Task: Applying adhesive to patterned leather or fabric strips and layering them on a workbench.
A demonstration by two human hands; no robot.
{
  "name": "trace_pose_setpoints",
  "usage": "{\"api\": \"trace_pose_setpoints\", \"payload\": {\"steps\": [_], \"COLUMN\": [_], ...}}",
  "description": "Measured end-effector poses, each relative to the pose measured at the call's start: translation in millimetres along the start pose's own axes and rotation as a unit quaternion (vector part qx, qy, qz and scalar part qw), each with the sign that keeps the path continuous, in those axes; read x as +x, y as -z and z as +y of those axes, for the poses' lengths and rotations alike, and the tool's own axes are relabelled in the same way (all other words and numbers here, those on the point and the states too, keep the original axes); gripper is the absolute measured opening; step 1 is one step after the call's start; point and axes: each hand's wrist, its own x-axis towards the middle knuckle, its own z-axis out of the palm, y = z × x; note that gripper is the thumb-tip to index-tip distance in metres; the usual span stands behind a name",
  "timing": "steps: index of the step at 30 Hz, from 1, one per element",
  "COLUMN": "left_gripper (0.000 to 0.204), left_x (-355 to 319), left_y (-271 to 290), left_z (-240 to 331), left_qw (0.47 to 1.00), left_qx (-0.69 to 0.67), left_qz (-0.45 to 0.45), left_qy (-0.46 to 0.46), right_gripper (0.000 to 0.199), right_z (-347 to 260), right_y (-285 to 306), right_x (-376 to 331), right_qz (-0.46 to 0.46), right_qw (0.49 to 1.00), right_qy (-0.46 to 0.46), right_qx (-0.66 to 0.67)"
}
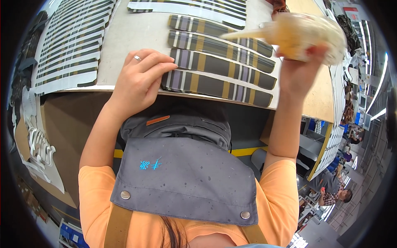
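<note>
Several dark plaid fabric strips [213,86], striped in gold, white and purple, lie one behind another near the table's front edge. My left hand [140,76], with a ring on one finger, is at their left ends. Its thumb and index finger close on the left end of one plaid strip [213,64]. Raised over the right ends, my right hand [301,68] grips a squeeze bottle [308,35]. The bottle is pale and yellowish, smeared by motion, and tilted so its long thin nozzle [244,34] points left above the strips.
More strips with white edges [74,43] overlap in rows at the left of the pale table [132,29]. Another stack [190,12] lies at the back. White cut pieces [39,146] sit at lower left. A person [331,192] is far off at right.
</note>
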Motion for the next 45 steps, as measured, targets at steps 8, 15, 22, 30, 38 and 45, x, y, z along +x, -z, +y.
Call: {"api": "trace_pose_setpoints", "payload": {"steps": [8,15,22,30,38,45], "left_gripper": [0.032,0.036,0.029,0.032,0.026,0.024], "left_x": [-2.0,-3.4,-2.8,-2.9,-0.9,0.0], "left_y": [-5.9,-7.2,-6.6,-7.4,-6.8,-3.4], "left_z": [-0.5,-1.6,-2.2,-2.5,-2.7,0.0], "left_qw": [1.0,1.0,0.999,0.999,0.999,0.999], "left_qx": [0.012,0.02,0.037,0.036,0.049,0.041], "left_qz": [-0.002,-0.008,-0.013,-0.009,-0.006,-0.023], "left_qy": [0.003,0.002,0.002,-0.004,-0.01,0.006], "right_gripper": [0.067,0.08,0.087,0.072,0.065,0.072], "right_z": [38.7,35.9,34.9,24.9,10.7,-8.7], "right_y": [-40.3,-67.7,-39.3,-0.8,40.4,50.3], "right_x": [-10.2,-15.8,-9.3,-8.8,-25.1,-35.4], "right_qz": [-0.168,-0.23,-0.241,-0.185,-0.119,-0.088], "right_qw": [0.945,0.872,0.913,0.884,0.919,0.934], "right_qy": [0.059,0.1,0.088,0.216,0.133,0.104], "right_qx": [-0.276,-0.42,-0.318,-0.371,-0.352,-0.331]}}
